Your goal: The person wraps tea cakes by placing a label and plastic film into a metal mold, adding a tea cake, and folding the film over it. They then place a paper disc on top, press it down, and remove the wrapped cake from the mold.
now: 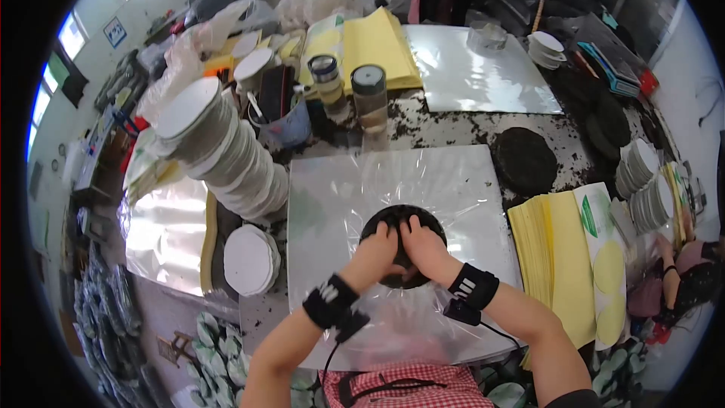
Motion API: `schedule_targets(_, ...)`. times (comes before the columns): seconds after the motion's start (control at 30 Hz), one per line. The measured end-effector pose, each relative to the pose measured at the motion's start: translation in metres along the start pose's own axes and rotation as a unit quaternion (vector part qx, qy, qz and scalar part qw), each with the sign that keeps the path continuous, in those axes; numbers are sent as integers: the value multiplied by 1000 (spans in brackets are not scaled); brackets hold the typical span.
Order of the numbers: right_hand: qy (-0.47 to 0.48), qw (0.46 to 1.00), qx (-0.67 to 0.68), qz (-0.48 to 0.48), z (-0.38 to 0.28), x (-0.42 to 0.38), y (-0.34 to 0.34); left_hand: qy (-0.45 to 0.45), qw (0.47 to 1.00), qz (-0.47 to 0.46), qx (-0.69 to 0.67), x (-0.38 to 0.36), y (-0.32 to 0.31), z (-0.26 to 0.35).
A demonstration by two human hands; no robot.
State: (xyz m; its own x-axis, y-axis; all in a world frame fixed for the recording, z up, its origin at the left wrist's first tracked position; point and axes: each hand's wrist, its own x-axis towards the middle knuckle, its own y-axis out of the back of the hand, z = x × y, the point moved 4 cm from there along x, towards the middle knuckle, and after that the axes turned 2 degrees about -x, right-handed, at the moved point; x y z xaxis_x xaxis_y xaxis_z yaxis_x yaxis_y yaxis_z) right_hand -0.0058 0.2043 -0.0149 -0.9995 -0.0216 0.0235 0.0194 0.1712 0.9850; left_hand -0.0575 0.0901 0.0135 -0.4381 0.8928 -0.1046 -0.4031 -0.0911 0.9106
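Note:
A dark round cake (pixel 405 246) lies on a sheet of clear plastic film (pixel 377 196) spread over a white board (pixel 325 211). My left hand (pixel 375 251) grips the cake's left part, its fingers bent and pressed onto the top. Beside it my right hand (pixel 427 249) holds the right part the same way, and the two hands nearly meet in the middle. The undersides of the fingers are hidden. Both wrists wear black bands with a small device and cable.
Tall stacks of white discs (pixel 226 151) stand at left. Yellow sheets (pixel 555 257) and another dark cake (pixel 524 160) are at right. Behind the board stand a lidded jar (pixel 369 102) and a shiny sheet (pixel 483 75). Dark crumbs litter the table; other people work nearby.

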Motion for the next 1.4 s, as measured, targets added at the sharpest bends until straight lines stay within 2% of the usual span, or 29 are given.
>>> schedule_targets(0.03, -2, 1000, -15, 26, 1, -1, -10, -18, 999, 34, -21, -13, -6, 8)
schedule_targets(0.07, -8, 998, -30, 49, 3, -2, -13, -53, 987, 123, -89, -39, 9, 33)
schedule_targets(0.1, -7, 1000, 7, -4, -1, -6, 7, -51, 989, 91, -108, -72, 11, 47)
schedule_targets(0.13, -8, 999, 17, -27, -4, -7, 14, -119, 980, 141, -80, -112, -2, 54)
schedule_targets(0.17, -14, 999, 1, -34, -4, -6, 14, -112, 986, 102, -77, -142, -12, 62)
schedule_targets(0.27, -26, 998, -34, -44, -9, -4, 9, -119, 978, 33, 166, -191, -17, 50)
schedule_targets(0.37, -28, 998, -12, -47, -8, -5, 9, -152, 958, 216, 114, -212, 34, 78)
schedule_targets(0.4, -24, 999, -6, -37, -8, -7, 13, -225, 942, 225, 104, -229, 21, 87)
schedule_targets(0.47, -36, 998, -23, -41, -10, -9, 15, -410, 884, 114, 194, -259, -93, 63)
schedule_targets(0.5, -31, 998, -25, -42, -9, -8, 10, -405, 890, 46, 204, -254, -137, 34)
schedule_targets(0.53, -32, 998, -32, -45, -10, -8, 10, -231, 969, -17, 85, -221, -115, 6)
schedule_targets(0.57, -35, 997, -39, -50, -13, -8, 10, -44, 998, -28, -40, -192, -92, -23)
schedule_targets(0.6, -40, 997, -46, -54, -13, -5, 11, -14, 991, 127, -26, -168, -57, -31)
schedule_targets(0.63, -40, 997, -43, -41, -14, -7, 15, 15, 960, 277, -19, -148, -28, -32)
schedule_targets(0.73, -1, 1000, 15, -18, -10, -17, 21, -102, 968, 181, -138, -77, 6, 13)
schedule_targets(0.8, 25, 963, 223, 149, 21, -42, 33, -166, 968, 181, -55, -62, -6, 31)
schedule_targets(0.83, -80, 941, 196, 264, 35, -62, 57, -154, 963, 216, -53, -61, -27, 16)
schedule_targets(0.87, -196, 890, 215, 351, 59, -85, 63, -133, 963, 223, -73, -56, -24, 10)
schedule_targets(0.93, -210, 919, 153, 296, 68, -110, 79, -87, 965, 213, -124, -60, -28, 10)
schedule_targets(0.97, -265, 892, 325, 172, 83, -123, 44, -80, 965, 220, -123, -65, -31, 13)
schedule_targets(1.0, -305, 819, 484, 46, 88, -134, 23, -74, 964, 228, -119, -66, -30, 15)
schedule_targets(1.1, -305, 707, 563, 302, 136, -144, 62, -40, 958, 272, -87, -57, -20, 18)
schedule_targets(1.2, -313, 616, 699, 181, 121, -150, 44, 3, 953, 296, -62, -52, -38, 14)
schedule_targets(1.27, -290, 535, 785, 116, 60, -135, 24, 34, 952, 299, -52, -45, -20, 24)
schedule_targets(1.33, -285, 760, 578, 89, 68, -124, 47, 95, 945, 311, -23, -47, -20, 32)
schedule_targets(1.4, -276, 716, 586, 259, 134, -134, 72, 113, 952, 282, -43, -51, -25, 28)
